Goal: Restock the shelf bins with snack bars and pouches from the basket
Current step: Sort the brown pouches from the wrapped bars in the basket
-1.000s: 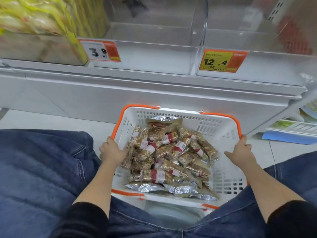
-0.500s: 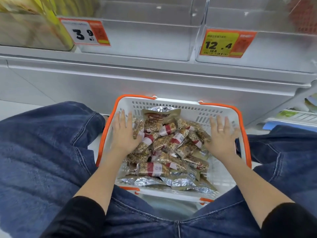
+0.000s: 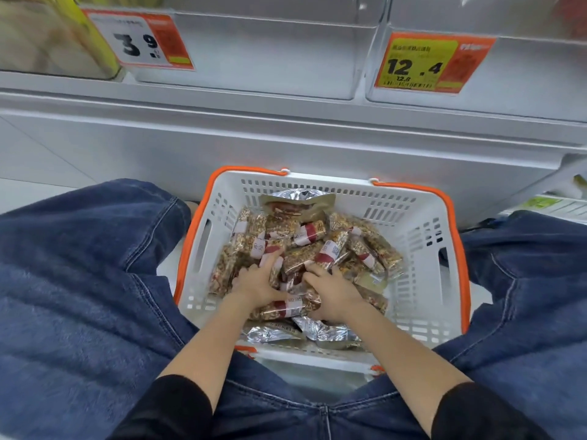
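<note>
1. Head view: a white slotted plastic basket with orange handles (image 3: 425, 249) sits on the floor between the person's denim-clad knees, just in front of the white shelf base.
2. Inside it lies a loose heap of clear-wrapped nut snack bars with red-and-white labels (image 3: 317, 249), with silver foil pouches (image 3: 320, 331) at the near edge and one more at the far wall.
3. The left hand (image 3: 257, 285) is buried in the middle of the heap, its grip curling around a few bars; the right hand (image 3: 333, 295) lies just beside it, fingers bent into the same pile. Whether either grip has fully clenched I cannot tell.
4. One bar lies crosswise between the two wrists, touching both.
5. Above, two clear plastic shelf bins stand side by side: the left one (image 3: 270, 74) carries a white price tag (image 3: 139, 39), the right one (image 3: 521, 90) a yellow-and-orange tag (image 3: 422, 63). Both look empty at their fronts.
6. The bars look light and fairly stiff, but their film wrappers seem slippery; a bundle gathered around the middles, squeezed between both palms, should hold better than pinching the crimped ends. The pouches look soft and crinkly, best taken flat.
</note>
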Tool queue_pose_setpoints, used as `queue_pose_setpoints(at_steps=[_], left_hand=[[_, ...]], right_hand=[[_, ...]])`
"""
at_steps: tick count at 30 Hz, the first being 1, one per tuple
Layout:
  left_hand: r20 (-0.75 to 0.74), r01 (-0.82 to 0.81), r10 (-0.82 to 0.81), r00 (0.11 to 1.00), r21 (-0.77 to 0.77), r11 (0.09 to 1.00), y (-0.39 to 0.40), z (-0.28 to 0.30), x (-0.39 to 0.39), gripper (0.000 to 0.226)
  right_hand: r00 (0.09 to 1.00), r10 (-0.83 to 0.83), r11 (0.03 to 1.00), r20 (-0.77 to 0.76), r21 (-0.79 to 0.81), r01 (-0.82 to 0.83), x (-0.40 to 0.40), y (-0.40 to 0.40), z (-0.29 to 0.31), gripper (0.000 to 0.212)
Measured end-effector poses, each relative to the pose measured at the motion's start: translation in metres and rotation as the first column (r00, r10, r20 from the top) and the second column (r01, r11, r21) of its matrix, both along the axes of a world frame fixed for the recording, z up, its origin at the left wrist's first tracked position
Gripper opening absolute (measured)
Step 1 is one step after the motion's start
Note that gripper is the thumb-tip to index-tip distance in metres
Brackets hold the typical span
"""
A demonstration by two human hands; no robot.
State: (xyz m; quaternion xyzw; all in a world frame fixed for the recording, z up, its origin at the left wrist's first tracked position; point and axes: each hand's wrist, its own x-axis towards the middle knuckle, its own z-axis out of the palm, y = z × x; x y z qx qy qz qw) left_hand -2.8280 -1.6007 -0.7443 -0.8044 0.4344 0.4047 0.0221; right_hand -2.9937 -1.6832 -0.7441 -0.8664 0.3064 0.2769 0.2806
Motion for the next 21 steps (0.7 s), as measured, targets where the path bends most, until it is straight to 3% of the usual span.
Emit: queue_pose_setpoints(at_steps=[3,6,8,10,12,15,17,19,21], left_hand=[[-0.034,-0.012,0.01,0.999,-0.038,0.999,-0.001,0.003,0.003,0.086],[-0.239,-0.173,0.152,0.959,-0.069,0.983,-0.003,0.011,0.0,0.079],[-0.358,-0.297,0.264,0.896,-0.04,0.954,-0.001,0.018,0.0,0.079],[-0.431,-0.391,0.362,0.827,0.021,0.92,0.001,0.024,0.002,0.081],[-0.472,-0.444,0.419,0.776,0.063,0.894,-0.001,0.028,0.001,0.08],[-0.526,-0.522,0.464,0.713,0.044,0.852,-0.004,0.035,0.0,0.073],[-0.602,-0.575,0.486,0.634,0.054,0.816,-0.006,0.039,-0.001,0.074],[-0.624,-0.561,0.441,0.645,0.006,0.828,-0.008,0.044,-0.002,0.072],[-0.611,-0.524,0.368,0.701,-0.091,0.847,-0.011,0.049,-0.002,0.067]], right_hand=[[0.998,-0.037,0.999,0.058,-0.028,0.039,-0.007,0.0,0.002,0.072],[0.991,-0.054,0.995,0.124,-0.075,0.063,-0.008,0.001,0.005,0.071],[0.974,-0.081,0.988,0.209,-0.113,0.107,-0.008,0.0,0.004,0.055],[0.921,-0.224,0.962,0.319,-0.076,0.261,-0.006,-0.003,0.008,0.024],[0.806,-0.45,0.885,0.383,0.072,0.46,-0.002,-0.005,0.011,0.011],[0.531,-0.761,0.648,0.372,0.413,0.64,0.006,-0.005,0.022,0.014],[0.343,-0.919,0.376,0.192,0.689,0.62,0.012,-0.004,0.03,0.028],[0.247,-0.968,0.089,-0.044,0.86,0.503,0.017,-0.004,0.035,0.048],[0.22,-0.965,-0.037,-0.146,0.9,0.435,0.021,-0.003,0.038,0.069]])
